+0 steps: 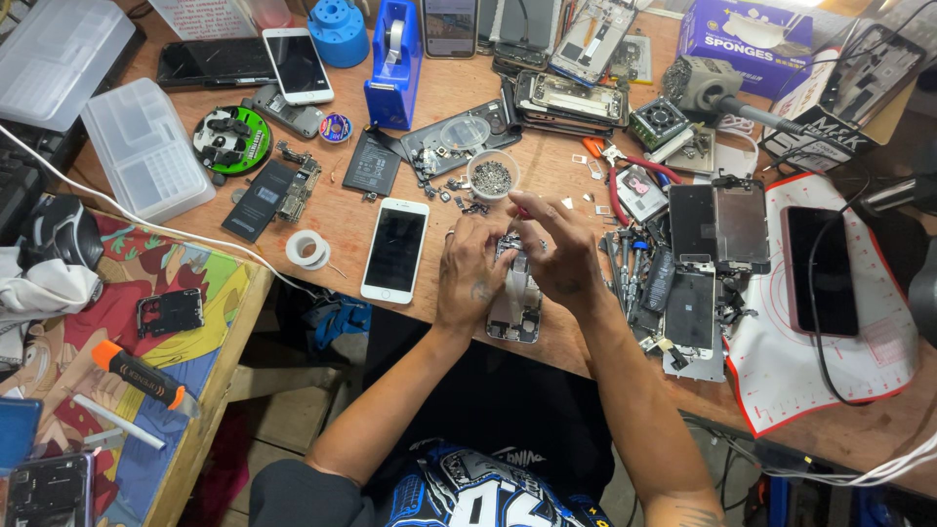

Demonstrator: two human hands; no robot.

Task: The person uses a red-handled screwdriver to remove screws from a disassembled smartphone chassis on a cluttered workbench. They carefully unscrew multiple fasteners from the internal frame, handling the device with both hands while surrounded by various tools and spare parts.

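An opened phone body (516,310) with bare metal and circuit parts lies on the wooden workbench (342,210) near its front edge. My left hand (472,273) rests on its left side, fingers curled onto the upper part. My right hand (558,252) bends over the top end, fingertips pinched on something small that I cannot make out. A white phone (395,250) with a dark screen lies face up just left of my left hand. A small round dish of screws (492,176) stands right behind my hands.
Dismantled phone frames and screens (705,256) crowd the right, beside a white mat (830,361) with a dark phone on it. A blue tape dispenser (395,59), tape roll (308,249), plastic boxes (144,146) and batteries lie left. A side table (127,390) holds a screwdriver.
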